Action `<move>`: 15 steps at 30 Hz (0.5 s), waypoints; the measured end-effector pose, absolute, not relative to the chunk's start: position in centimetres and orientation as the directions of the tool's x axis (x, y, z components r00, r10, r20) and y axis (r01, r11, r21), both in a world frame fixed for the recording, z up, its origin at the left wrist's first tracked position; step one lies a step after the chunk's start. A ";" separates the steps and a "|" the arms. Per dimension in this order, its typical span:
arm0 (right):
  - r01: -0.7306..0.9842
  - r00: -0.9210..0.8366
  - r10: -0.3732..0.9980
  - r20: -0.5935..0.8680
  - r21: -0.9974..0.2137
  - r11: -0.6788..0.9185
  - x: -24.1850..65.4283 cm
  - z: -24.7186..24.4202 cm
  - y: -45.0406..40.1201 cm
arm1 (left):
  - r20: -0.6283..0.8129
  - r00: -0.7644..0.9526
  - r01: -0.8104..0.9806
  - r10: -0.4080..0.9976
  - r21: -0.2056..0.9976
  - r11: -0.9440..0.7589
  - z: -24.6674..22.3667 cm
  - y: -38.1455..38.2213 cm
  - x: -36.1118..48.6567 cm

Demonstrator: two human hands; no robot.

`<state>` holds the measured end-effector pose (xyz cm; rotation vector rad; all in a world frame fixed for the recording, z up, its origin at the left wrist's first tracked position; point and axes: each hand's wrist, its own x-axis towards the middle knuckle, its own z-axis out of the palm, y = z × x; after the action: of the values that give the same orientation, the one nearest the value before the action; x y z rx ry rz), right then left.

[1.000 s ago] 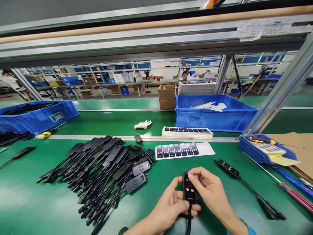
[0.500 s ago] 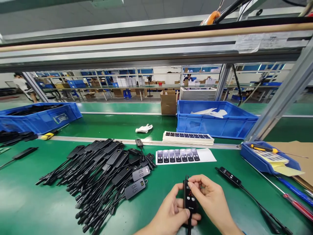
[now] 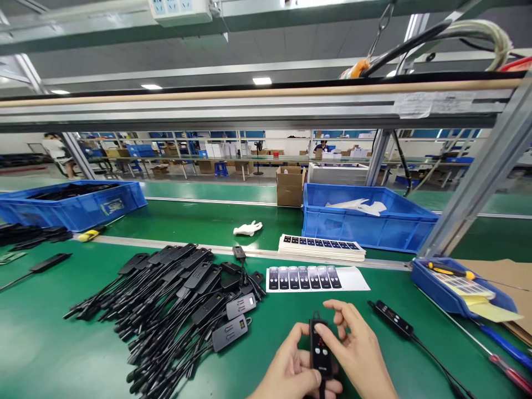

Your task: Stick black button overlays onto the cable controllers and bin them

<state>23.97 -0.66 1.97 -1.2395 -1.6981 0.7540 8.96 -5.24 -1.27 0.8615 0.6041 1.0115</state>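
Note:
A slim black controller (image 3: pixel 320 349) with red markings on its face stands upright between both my hands at the bottom of the view. My left hand (image 3: pixel 291 368) grips its lower body, thumb on the front. My right hand (image 3: pixel 357 349) pinches its upper edge with the fingertips. Just beyond lies a white sticker sheet (image 3: pixel 318 277) with a row of dark labels. A finished black controller (image 3: pixel 390 318) with its cable lies to the right. A large pile of black cabled controllers (image 3: pixel 174 299) lies to the left.
A stack of label sheets (image 3: pixel 322 247) sits before a blue bin (image 3: pixel 366 219). A small blue tray (image 3: pixel 457 288) with a screwdriver is at right, red and blue tools beside it. Another blue bin (image 3: pixel 75 202), a white glove (image 3: pixel 248 228) and a cardboard box (image 3: pixel 290 185) lie farther back.
The view has tilted upward, so hands and table sit lower in the frame. My hands keep hold of the controller; the right fingers shifted slightly on its top.

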 end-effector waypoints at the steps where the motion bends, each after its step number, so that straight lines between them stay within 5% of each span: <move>1: 0.418 -0.122 0.946 0.300 -0.849 0.323 24.0 1.5 -0.4 | -0.052 0.417 -0.502 0.907 0.819 0.277 -1.5 -5.0 9.0; 10: 0.138 -0.464 0.885 0.052 -0.982 0.131 22.3 -2.0 -0.8 | -0.130 0.356 -0.559 0.925 0.764 0.322 0.4 -3.9 7.7; 15: 0.084 -0.404 0.911 0.085 -0.988 0.129 22.1 -2.6 -0.1 | -0.057 0.241 -0.622 0.969 0.757 0.199 -0.6 -3.2 8.3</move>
<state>22.15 -0.10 -2.61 -0.9824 -1.6407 1.3629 8.33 -3.17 -0.59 0.6904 0.6129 1.2144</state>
